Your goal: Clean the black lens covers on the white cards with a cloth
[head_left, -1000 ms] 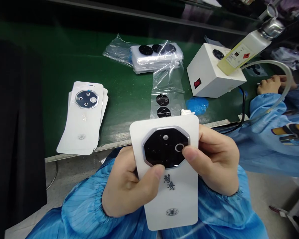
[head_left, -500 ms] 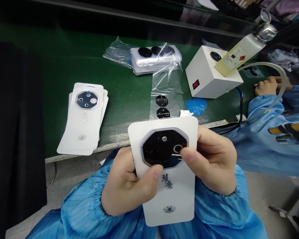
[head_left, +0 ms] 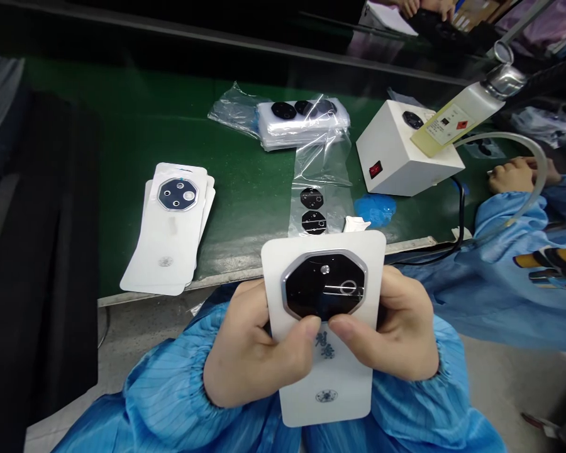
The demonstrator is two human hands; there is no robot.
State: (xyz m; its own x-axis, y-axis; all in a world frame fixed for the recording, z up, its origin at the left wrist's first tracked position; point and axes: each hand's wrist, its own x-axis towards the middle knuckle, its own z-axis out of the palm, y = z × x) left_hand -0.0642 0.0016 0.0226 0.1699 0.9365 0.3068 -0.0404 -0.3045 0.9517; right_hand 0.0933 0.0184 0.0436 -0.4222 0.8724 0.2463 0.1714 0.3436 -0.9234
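Observation:
Both my hands grip a white backing card (head_left: 327, 387) from its sides. An octagonal black camera lens cover (head_left: 324, 284) with a silver rim sits on the card's upper half. My left hand (head_left: 249, 358) holds the card's left edge, its thumb pressing at the lens's lower edge. My right hand (head_left: 393, 333) holds the right edge, its thumb beside the left thumb, below the lens. The fingers behind the card are hidden. Beyond my hands, a stack of similar cards (head_left: 167, 245) lies on the green bench (head_left: 249, 163), the top one bearing a lens (head_left: 178, 194).
A white box (head_left: 399, 157) with a red switch stands at the right, a bottle (head_left: 453, 119) above it. Clear plastic bags (head_left: 302, 116) hold lens pieces, and a film strip (head_left: 314, 211) carries black lenses. Blue putty (head_left: 375, 209) lies nearby. A co-worker's hand (head_left: 512, 176) rests at the right.
My thumbs have drawn closer together below the lens, and my right thumb has slid off the lens face. The card has shifted slightly right and turned more upright.

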